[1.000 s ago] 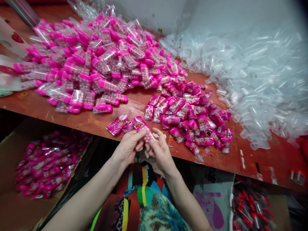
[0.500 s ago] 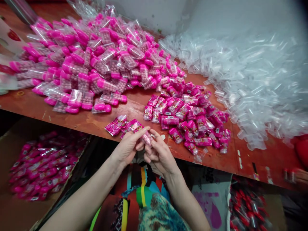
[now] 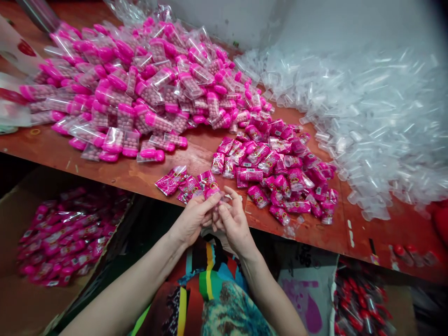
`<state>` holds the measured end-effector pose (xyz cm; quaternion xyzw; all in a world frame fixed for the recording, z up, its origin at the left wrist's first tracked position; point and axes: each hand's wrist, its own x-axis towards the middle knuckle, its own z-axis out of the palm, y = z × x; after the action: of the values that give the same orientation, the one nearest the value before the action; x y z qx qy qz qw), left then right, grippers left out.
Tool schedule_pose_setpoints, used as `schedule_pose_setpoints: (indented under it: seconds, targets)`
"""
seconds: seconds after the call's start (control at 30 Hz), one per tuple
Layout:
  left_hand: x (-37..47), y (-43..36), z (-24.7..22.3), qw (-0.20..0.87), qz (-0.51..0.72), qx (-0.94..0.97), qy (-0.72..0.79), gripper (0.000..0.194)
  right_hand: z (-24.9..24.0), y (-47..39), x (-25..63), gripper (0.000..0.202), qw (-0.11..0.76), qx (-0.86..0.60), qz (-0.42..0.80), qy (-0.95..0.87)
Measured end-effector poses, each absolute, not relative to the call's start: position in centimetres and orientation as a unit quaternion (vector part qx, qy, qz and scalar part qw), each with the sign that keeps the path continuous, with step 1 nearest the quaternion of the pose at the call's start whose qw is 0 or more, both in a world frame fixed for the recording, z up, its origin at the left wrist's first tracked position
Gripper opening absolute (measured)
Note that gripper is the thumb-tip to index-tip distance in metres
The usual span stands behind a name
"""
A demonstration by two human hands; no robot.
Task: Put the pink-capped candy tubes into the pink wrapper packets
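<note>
Grip first: our left hand point(image 3: 192, 217), lower centre of frame, has thumb and fingers clamped on a pink item point(image 3: 211, 192), mostly hidden by the fingers. Our right hand point(image 3: 233, 221) is curled in against it; can't tell if it pinches too. We'd anchor with the left, do fine work with the right, keep pressure light so it doesn't deform, and stay off the loose packets point(image 3: 171, 180) just beyond.

Surroundings, left to right: carton point(image 3: 14, 298) of pink bundles point(image 3: 66, 242), lower left; pink-capped containers point(image 3: 150, 88) heaped upper left; scuffed red-brown table point(image 3: 196, 161) across the middle; wrapped pile point(image 3: 276, 172) right of centre; pale wall point(image 3: 315, 18) behind; clear containers point(image 3: 378, 121), upper right; red-and-clear pieces point(image 3: 362, 303) boxed lower right.
</note>
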<state>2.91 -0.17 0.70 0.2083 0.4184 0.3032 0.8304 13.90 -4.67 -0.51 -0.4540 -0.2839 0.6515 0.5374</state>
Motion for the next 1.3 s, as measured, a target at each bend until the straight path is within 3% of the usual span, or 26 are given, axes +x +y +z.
schedule_pose_setpoints:
  seconds: [0.33, 0.6, 0.77, 1.3]
  targets:
    - [2.7, 0.8, 0.0, 0.827, 0.350, 0.204, 0.390, 0.034, -0.2, -5.4, 14.2, 0.041, 0.488, -0.543, 0.553, -0.402]
    - [2.6, -0.2, -0.2, 0.849, 0.292, 0.233, 0.374, 0.038, -0.8, -4.5, 14.1, 0.036, 0.543, -0.435, 0.682, -0.228]
    - [2.5, -0.7, -0.4, 0.840, 0.285, 0.266, 0.376, 0.041, -0.9, -4.3, 14.9, 0.048, 0.521, -0.430, 0.681, -0.283]
    - [3.0, -1.2, -1.2, 0.835, 0.268, 0.306, 0.370, 0.044, -2.7, -4.5, 16.0, 0.039, 0.484, -0.420, 0.710, -0.292]
